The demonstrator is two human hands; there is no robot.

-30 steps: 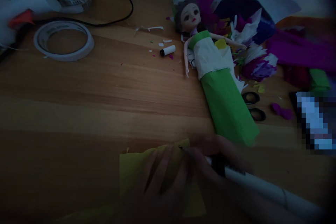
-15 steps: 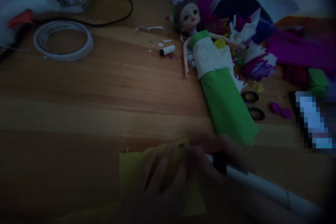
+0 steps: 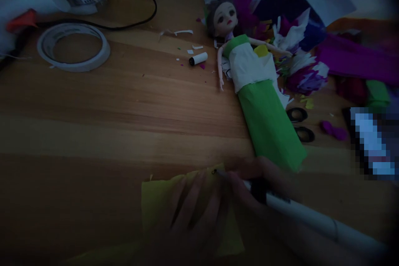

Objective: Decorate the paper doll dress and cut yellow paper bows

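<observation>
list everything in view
Doll in paper dress: 1, green-white, centre right
Thin paper sheet: 1, yellow, bottom centre
Slim marker: 1, white, lower right
Small cylindrical cap: 1, white-black, upper centre
Round tape rolls: at least 2, whitish, upper left
Corded plastic tool: 1, white-orange, upper left
Scissors: 1, black handles, centre right
Paper flower: 1, purple-white, right
Loose papers, scraps: many, mixed, top and right
Pixelated object: 1, bluish, right edge
Wooden table: 1, brown, beneath
Left hand: 1, bare, on sheet
Right hand: 1, bare, holding marker

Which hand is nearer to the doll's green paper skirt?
Right. The right hand is just below the green paper skirt; the left hand is farther left, on yellow paper.
</observation>
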